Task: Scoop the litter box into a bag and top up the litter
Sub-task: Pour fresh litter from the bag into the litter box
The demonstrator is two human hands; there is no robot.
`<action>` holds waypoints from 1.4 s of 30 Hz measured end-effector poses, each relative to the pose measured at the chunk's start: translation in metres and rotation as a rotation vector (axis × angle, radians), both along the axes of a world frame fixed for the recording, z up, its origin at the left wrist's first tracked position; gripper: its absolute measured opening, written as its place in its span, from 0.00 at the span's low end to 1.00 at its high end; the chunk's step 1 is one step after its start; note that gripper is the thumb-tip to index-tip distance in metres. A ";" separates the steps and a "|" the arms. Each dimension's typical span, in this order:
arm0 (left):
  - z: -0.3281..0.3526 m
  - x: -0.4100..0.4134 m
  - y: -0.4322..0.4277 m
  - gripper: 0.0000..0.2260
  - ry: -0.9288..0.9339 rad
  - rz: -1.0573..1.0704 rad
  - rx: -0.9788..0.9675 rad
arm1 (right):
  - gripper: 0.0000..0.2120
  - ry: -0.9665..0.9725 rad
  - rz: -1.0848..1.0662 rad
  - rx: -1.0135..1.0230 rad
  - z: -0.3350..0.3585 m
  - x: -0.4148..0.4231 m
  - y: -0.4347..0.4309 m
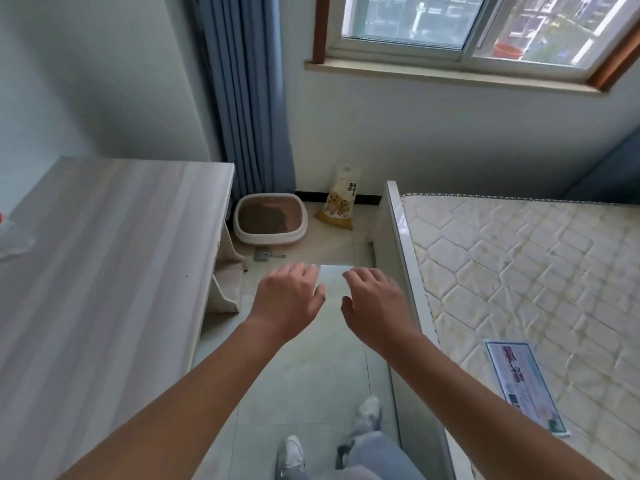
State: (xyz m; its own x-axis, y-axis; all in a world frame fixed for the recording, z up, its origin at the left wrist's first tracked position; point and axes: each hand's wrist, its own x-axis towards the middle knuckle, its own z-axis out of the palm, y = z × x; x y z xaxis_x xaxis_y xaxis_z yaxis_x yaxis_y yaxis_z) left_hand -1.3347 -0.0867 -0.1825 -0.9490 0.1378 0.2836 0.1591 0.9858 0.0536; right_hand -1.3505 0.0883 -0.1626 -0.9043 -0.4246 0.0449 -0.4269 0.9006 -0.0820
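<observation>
A pale pink litter box (302,223) with dark litter inside sits on the floor in the far corner below the curtain. A yellow litter bag (341,202) printed with cartoon animals leans on the wall just right of it. A small grey scoop (264,253) lies on the tiles in front of the box. My left hand (287,299) and my right hand (375,304) are stretched out side by side over the floor, well short of the box, fingers relaxed and holding nothing.
A grey wooden desk (114,258) fills the left side, with clear plastic (12,237) at its left edge. A bare quilted mattress (526,289) on a white bed frame lines the right. A narrow tiled aisle (311,382) runs between them to the corner. Blue curtain (249,98) and window behind.
</observation>
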 end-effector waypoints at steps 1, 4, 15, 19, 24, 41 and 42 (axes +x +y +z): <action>-0.003 -0.010 -0.004 0.13 -0.002 0.007 0.000 | 0.16 -0.003 0.008 -0.001 -0.002 -0.012 -0.005; -0.012 -0.041 -0.012 0.14 -0.032 0.044 -0.008 | 0.15 -0.015 0.024 -0.008 -0.010 -0.049 -0.015; -0.017 -0.167 -0.038 0.15 -0.111 0.212 -0.117 | 0.15 -0.083 0.220 -0.054 -0.042 -0.214 -0.052; -0.010 -0.213 -0.046 0.16 -0.131 0.296 -0.113 | 0.17 -0.057 0.324 -0.036 -0.040 -0.274 -0.073; -0.013 -0.252 -0.057 0.19 -0.140 0.358 -0.064 | 0.22 -0.073 0.375 -0.040 -0.039 -0.323 -0.100; -0.036 -0.455 -0.122 0.17 -0.136 0.098 -0.011 | 0.19 -0.023 0.094 0.036 -0.037 -0.481 -0.136; -0.036 -0.463 -0.124 0.18 -0.134 0.083 -0.018 | 0.19 -0.026 0.078 0.036 -0.037 -0.488 -0.138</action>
